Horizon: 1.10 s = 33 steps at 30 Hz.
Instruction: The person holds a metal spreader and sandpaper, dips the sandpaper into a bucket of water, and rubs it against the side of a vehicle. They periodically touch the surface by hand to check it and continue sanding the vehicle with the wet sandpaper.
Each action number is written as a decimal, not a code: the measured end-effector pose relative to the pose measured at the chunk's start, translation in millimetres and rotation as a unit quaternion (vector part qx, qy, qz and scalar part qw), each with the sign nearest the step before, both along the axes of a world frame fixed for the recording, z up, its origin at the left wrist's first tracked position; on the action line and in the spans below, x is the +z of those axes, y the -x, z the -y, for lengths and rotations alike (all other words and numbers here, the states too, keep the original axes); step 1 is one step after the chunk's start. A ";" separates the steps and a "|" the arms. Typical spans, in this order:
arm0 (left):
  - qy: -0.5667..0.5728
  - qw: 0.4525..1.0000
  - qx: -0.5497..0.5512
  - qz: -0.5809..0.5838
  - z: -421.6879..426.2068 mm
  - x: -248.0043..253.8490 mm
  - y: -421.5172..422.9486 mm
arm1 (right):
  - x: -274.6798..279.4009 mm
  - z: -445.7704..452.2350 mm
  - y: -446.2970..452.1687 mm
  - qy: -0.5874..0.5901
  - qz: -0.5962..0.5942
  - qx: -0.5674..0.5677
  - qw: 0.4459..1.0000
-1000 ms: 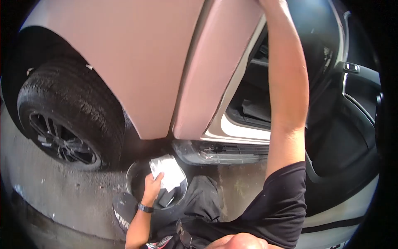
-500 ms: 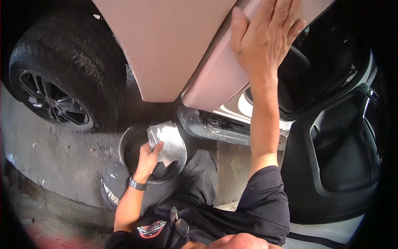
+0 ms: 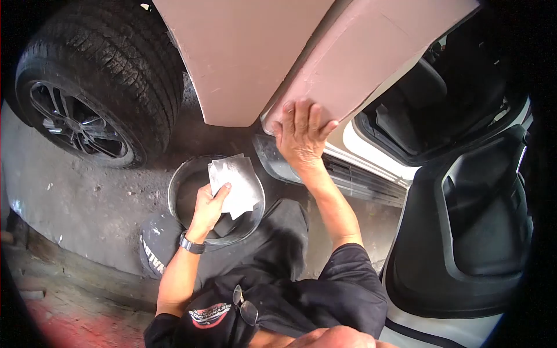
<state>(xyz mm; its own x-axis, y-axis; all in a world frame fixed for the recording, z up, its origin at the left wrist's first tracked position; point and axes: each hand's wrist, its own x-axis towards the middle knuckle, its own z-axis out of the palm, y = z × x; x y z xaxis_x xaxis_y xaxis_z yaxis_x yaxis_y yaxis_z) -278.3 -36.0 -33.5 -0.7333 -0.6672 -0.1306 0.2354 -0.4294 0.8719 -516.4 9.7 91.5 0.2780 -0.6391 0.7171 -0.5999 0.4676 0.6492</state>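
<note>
My left hand (image 3: 208, 210) grips a few thin, flat silvery sheets (image 3: 237, 184), thumb on top, above a round dark bucket (image 3: 173, 194). The sheets overlap and catch bright light; their exact kind is hard to make out. A dark block-like item (image 3: 225, 225) shows inside the bucket, partly hidden below the sheets. With fingers stretched and spread, my right hand (image 3: 303, 134) lies flat against the lower end of a pinkish, primer-coloured car panel (image 3: 342, 64). A second pinkish panel (image 3: 238, 64) adjoins it on the left, separated by a dark gap.
A car tyre (image 3: 116, 69) with a spoked wheel stands at the left. On the right, an open car door (image 3: 429, 232) with black inner trim reaches outward beside the dark cabin opening (image 3: 418, 110). A side step (image 3: 360, 180) runs below the sill. Grey concrete floor (image 3: 75, 197) lies underneath.
My right hand has slid down and left along the panel to its lower end. The left hand still holds the sheets over the bucket. The view has shifted slightly.
</note>
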 end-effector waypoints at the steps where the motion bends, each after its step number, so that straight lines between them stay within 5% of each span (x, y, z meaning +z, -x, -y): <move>1: -0.004 1.000 -0.001 -0.006 -0.2 -0.5 0.7 | -13.2 -1.1 3.3 -0.002 -0.005 -0.001 1.000; 5: -0.002 1.000 -0.007 -0.018 0.8 -2.4 1.3 | -73.7 -11.2 11.2 -0.025 0.007 -0.030 0.999; 9: -0.008 1.000 0.010 -0.012 3.8 -8.9 2.8 | -95.2 -47.8 -9.6 -0.168 0.069 -0.139 0.974; 13: -0.007 0.999 0.030 -0.016 1.3 -7.2 5.1 | -82.0 -58.4 -19.5 -0.121 0.158 -0.021 0.980; 21: 0.019 0.999 0.033 -0.002 1.3 -14.5 9.0 | 68.9 4.2 -31.9 0.004 0.059 0.034 0.998; 26: 0.015 0.999 0.046 -0.008 2.5 -22.3 10.8 | 158.3 17.5 -44.9 0.104 0.169 0.067 0.978; 33: 0.022 0.999 0.041 -0.016 2.9 -16.0 8.4 | 13.5 -5.8 -12.5 0.059 0.098 0.063 0.991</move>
